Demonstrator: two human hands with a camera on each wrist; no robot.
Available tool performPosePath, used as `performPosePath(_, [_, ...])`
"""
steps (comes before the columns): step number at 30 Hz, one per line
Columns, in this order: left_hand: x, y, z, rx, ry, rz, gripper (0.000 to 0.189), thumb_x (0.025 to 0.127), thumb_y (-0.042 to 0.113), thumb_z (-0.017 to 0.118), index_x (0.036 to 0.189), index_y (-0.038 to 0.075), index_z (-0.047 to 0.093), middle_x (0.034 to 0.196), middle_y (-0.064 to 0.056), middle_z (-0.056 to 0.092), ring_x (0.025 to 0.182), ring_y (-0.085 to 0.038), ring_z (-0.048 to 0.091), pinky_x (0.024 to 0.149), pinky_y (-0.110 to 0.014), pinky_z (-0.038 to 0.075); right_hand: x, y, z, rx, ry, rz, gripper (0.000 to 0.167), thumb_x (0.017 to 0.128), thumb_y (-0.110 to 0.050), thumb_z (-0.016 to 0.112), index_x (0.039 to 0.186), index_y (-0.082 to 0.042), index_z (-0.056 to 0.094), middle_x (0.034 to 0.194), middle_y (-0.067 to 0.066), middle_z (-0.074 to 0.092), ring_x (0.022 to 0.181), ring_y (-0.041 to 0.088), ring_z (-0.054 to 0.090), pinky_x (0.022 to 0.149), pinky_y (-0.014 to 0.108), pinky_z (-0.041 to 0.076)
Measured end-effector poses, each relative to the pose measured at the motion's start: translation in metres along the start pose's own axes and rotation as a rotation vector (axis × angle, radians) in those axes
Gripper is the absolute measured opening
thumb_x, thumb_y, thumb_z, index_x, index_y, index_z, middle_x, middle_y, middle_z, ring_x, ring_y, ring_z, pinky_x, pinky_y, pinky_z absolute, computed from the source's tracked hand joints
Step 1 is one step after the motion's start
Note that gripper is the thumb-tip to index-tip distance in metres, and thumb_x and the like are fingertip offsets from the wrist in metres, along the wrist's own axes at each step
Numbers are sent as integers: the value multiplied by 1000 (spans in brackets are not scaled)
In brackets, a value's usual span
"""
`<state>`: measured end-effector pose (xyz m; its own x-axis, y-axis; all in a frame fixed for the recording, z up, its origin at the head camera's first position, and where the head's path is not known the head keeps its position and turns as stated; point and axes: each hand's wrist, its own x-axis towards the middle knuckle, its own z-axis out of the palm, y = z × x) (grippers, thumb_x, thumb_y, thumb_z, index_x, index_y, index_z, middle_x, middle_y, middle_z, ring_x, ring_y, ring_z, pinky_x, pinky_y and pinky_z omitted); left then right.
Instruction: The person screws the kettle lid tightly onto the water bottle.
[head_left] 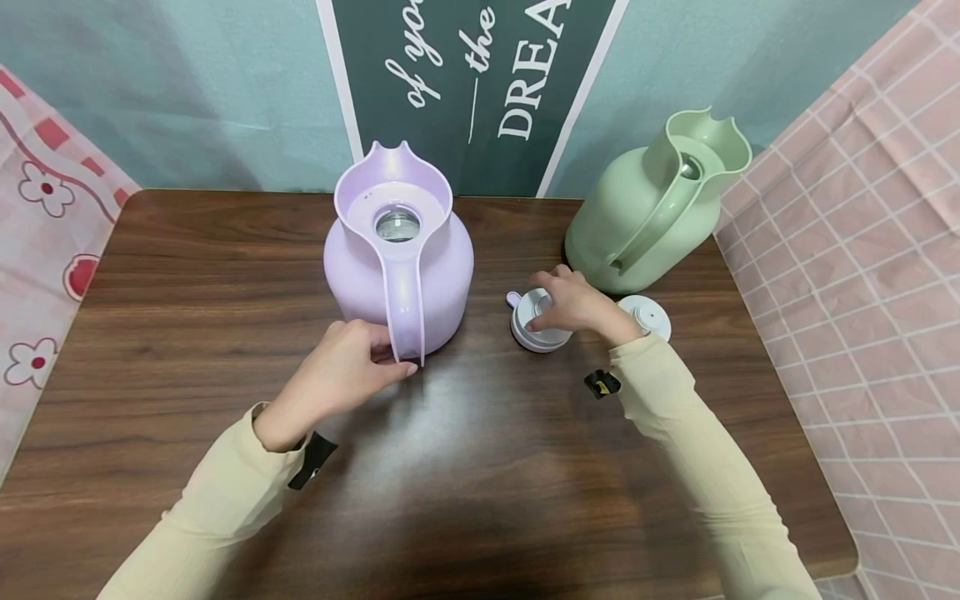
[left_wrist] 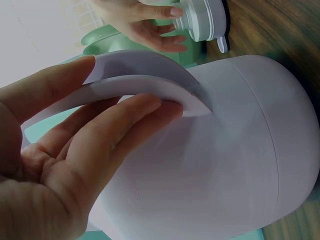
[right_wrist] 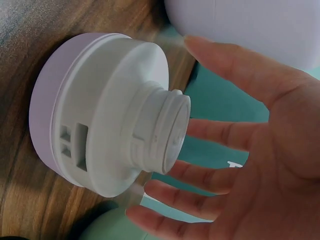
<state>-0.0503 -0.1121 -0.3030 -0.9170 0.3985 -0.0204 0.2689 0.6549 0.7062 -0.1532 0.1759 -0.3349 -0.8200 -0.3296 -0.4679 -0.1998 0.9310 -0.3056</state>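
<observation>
A lilac vacuum jug (head_left: 442, 258) stands upright on the table with its top opening uncovered. My left hand (head_left: 341, 371) grips the lower part of its handle (head_left: 405, 308), thumb on one side and fingers on the other, as the left wrist view shows. To the jug's right lies a lilac-and-white jug lid (right_wrist: 100, 110), upside down with its threaded plug pointing up. Around the plug spreads my right hand (head_left: 573, 302), its fingers apart; in the right wrist view the thumb is clear of the lid, and whether the other fingertips touch it I cannot tell.
At the back right stands a green vacuum jug (head_left: 637, 208), also uncovered. A second white lid (head_left: 651, 315) lies in front of it, partly behind my right wrist. The brown wooden table (head_left: 187, 275) meets a printed backdrop behind and pink cloth at both sides.
</observation>
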Motion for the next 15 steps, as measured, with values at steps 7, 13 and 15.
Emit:
performPosePath(7, [1,0,0,7,0,19,7,74,13,72,71,12,67,57,9,53,56,-13,43,55,-30,37,3,6,-3,26,2,-37,61,79,-26,69,129,0,46,123,24,44,109,36,42,83,45,40])
performPosePath(13, [1,0,-1,4,-5,8,7,75,15,72,71,12,67,58,8,53,57,-13,43,55,-30,37,5,11,-4,39,-1,-64,59,78,-26,69,126,1,47,120,24,49,106,34,46,82,43,41])
performPosePath(15, [0,0,-2,3,-5,9,7,75,15,72,71,12,67,58,8,53,56,-13,43,55,-30,37,6,10,-3,37,-4,-66,60,78,-26,69,126,2,47,120,25,49,105,35,47,82,43,41])
